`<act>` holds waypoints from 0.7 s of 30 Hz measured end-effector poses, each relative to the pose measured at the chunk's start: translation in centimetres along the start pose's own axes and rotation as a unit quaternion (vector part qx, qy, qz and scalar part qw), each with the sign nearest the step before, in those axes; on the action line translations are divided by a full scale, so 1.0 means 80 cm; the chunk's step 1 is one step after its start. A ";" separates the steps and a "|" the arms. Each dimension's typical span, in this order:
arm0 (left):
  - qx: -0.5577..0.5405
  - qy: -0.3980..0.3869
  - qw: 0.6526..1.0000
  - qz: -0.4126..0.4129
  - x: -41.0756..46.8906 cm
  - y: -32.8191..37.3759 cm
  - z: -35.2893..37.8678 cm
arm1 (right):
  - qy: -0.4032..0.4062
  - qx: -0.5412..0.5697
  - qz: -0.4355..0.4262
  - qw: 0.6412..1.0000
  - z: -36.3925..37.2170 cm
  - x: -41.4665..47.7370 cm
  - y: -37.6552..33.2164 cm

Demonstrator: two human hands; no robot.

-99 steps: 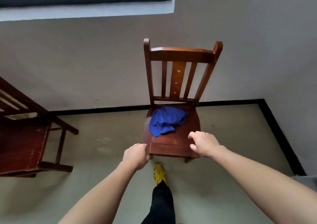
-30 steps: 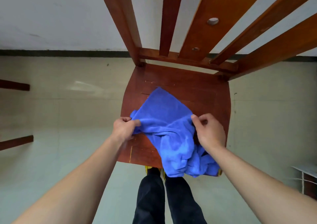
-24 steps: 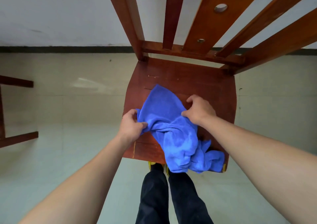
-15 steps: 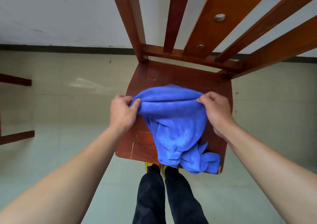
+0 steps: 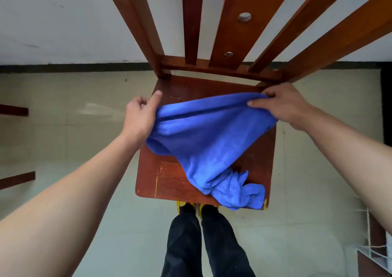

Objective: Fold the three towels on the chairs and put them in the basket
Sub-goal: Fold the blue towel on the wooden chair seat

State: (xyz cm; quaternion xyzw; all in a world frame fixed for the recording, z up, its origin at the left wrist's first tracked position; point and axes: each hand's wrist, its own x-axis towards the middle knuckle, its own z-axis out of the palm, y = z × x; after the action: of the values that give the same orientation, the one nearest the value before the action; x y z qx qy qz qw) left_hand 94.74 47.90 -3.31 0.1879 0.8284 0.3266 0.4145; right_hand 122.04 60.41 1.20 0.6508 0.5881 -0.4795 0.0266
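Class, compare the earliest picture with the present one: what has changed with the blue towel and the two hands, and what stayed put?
The left hand and right hand, empty before, took hold of the blue towel and drew its far edge apart toward the chair back, spreading it. Its near end stays bunched at the front of the seat.

Plain home room; wooden chair (image 5: 233, 28); tiled floor (image 5: 63, 141); white wall (image 5: 63, 18).

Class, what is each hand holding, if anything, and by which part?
Both hold the blue towel by its far edge: left hand at the left end, right hand at the right end. Its bunched lower part lies on the chair seat.
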 end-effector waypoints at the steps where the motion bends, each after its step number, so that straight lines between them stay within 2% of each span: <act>1: -0.018 -0.026 0.999 -0.013 -0.001 0.004 -0.001 | 0.040 0.065 0.003 0.997 -0.002 0.002 0.002; 3: -0.014 -0.070 0.997 -0.041 0.000 0.009 -0.005 | 0.092 0.132 0.027 0.987 -0.003 0.005 0.014; 6: 0.060 -0.114 0.991 -0.032 0.003 0.008 -0.008 | 0.116 0.136 0.102 0.978 0.003 0.001 0.050; 8: 0.054 -0.082 0.995 -0.013 0.007 0.013 -0.006 | 0.091 0.107 0.162 0.977 0.011 -0.008 0.083; 11: -0.059 0.027 0.997 -0.035 0.018 0.017 -0.006 | -0.001 0.074 0.230 0.970 0.028 -0.024 0.121; 12: -0.076 0.059 0.994 -0.051 0.021 0.011 -0.005 | -0.007 0.093 0.239 0.967 0.033 -0.027 0.127; 14: -0.078 0.071 0.989 -0.099 0.017 -0.011 0.005 | 0.052 0.158 0.237 0.957 0.047 -0.030 0.132; 16: -0.047 0.007 0.984 -0.172 -0.009 -0.037 0.026 | 0.113 0.207 0.230 0.944 0.061 -0.031 0.135; 17: -0.027 -0.041 0.976 -0.212 -0.027 -0.048 0.038 | 0.111 0.214 0.230 0.943 0.070 -0.035 0.135; 19: 0.004 -0.127 0.956 -0.266 -0.066 -0.064 0.066 | 0.059 0.214 0.239 0.945 0.090 -0.049 0.136; 21: 0.013 -0.168 0.944 -0.282 -0.088 -0.081 0.092 | -0.006 0.206 0.244 0.947 0.110 -0.065 0.139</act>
State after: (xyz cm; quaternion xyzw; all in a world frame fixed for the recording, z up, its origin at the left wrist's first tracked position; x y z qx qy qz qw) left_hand 104.54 41.99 -7.12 0.0036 0.7701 0.1494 0.6202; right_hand 126.45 47.90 -6.03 0.7628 0.2991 -0.5732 0.0116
